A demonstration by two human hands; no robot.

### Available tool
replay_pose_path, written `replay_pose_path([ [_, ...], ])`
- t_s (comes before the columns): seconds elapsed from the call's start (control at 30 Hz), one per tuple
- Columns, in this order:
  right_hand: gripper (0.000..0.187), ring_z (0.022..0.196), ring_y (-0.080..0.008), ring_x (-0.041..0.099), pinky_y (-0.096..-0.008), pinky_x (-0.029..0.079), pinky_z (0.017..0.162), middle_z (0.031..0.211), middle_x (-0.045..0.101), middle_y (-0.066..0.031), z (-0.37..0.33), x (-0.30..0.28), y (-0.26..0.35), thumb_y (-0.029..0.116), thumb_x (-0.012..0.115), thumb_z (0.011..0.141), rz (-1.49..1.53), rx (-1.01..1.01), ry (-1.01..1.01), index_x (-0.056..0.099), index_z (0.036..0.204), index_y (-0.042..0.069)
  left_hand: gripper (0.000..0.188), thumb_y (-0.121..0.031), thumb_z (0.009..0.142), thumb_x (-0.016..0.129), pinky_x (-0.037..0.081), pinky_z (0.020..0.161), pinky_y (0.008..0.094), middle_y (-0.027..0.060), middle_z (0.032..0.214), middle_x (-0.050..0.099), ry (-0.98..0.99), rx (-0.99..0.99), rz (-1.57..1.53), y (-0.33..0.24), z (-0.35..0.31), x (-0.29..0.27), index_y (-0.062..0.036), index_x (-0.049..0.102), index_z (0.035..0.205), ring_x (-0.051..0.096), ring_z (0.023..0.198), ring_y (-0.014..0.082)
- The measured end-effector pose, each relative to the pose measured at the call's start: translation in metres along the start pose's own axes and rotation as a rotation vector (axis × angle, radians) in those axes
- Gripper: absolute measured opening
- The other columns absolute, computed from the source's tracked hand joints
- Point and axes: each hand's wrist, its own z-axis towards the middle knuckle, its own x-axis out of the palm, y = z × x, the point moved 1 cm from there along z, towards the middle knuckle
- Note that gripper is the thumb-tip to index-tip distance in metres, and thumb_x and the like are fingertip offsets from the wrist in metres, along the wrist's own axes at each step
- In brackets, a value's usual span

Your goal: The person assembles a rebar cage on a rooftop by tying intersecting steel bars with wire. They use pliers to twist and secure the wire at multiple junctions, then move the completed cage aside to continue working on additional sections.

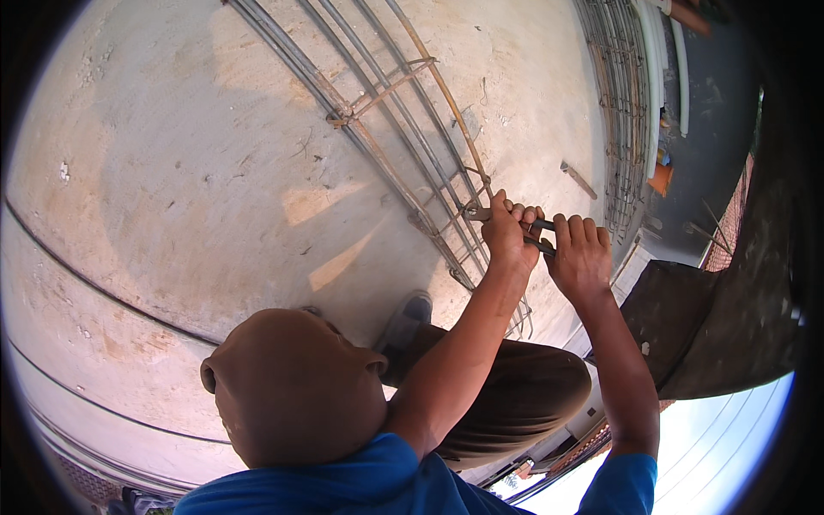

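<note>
A pair of metal pincers with dark handles (541, 246) is held against the side of a long steel rebar cage (378, 154). My left hand (512, 230) is closed around the tool near its jaws, right beside the cage's outer bar. My right hand (584, 251) grips the handles further back, its fingers curled over them. The jaw end (477, 213) shows just left of my left hand, close to a rusty stirrup. Whether the jaws have hold of a tie wire is too small to tell. My left fingers partly hide the tool.
The cage lies across a dusty concrete floor (215, 172), running past my shoe (412, 313). More bundled rebar (622, 103) and pale pipes (652, 86) lie at the right. A short loose strip (578, 180) sits nearby. Part of another person's arm (689, 17) shows at the top right.
</note>
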Motion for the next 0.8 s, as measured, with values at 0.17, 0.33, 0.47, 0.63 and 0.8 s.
replay_pose_path([
  [0.17,0.019,0.076,-0.0212,0.060,-0.0385,0.050,0.067,0.080,0.054,-0.0023,-0.002,0.034,-0.014,0.025,0.077,0.091,0.097,0.001,-0.052,0.062,0.091,0.013,0.034,-0.026,0.112,0.054,0.058,0.073,0.0392,-0.0002,0.063,0.039,0.023,0.045,0.034,0.005,0.007,-0.001,-0.0143,0.042,0.083,0.048,0.059,0.0171],
  [0.33,0.019,0.082,-0.0286,0.070,-0.0425,0.058,0.073,0.086,0.066,-0.0079,-0.005,0.025,-0.009,0.021,0.078,0.090,0.254,0.153,0.273,0.064,0.094,0.009,0.038,-0.034,0.108,0.065,0.057,0.080,0.0424,0.0009,0.063,0.045,0.047,0.001,0.039,-0.001,0.005,-0.013,-0.0150,0.046,0.080,0.051,0.062,0.0194],
  [0.47,0.033,0.071,-0.0324,0.071,-0.0445,0.058,0.067,0.077,0.070,-0.0127,-0.007,0.015,-0.005,0.032,0.082,0.090,0.621,0.255,0.758,0.064,0.091,0.005,0.038,-0.046,0.100,0.076,0.058,0.094,0.0441,0.0057,0.077,0.066,0.272,-0.073,0.144,-0.011,0.003,-0.059,-0.0111,0.064,0.095,0.069,0.082,0.0275],
  [0.63,0.044,0.058,-0.0100,0.044,-0.0303,0.034,0.052,0.065,0.046,0.0020,0.005,0.011,-0.006,0.032,0.084,0.095,1.321,0.668,1.423,0.054,0.072,0.012,0.038,-0.050,0.101,0.075,0.059,0.098,0.0473,0.0062,0.083,0.074,0.275,-0.127,0.128,-0.021,-0.005,-0.039,-0.0118,0.071,0.102,0.077,0.095,0.0303],
  [0.8,0.045,0.062,-0.0162,0.062,-0.0331,0.048,0.053,0.068,0.060,-0.0029,0.003,0.002,0.011,0.037,0.087,0.092,1.136,0.630,1.329,0.059,0.074,0.007,0.045,-0.040,0.105,0.072,0.049,0.069,0.0378,-0.0067,0.051,0.040,0.360,-0.190,0.252,-0.028,0.007,-0.053,-0.0208,0.052,0.069,0.046,0.051,0.0135],
])
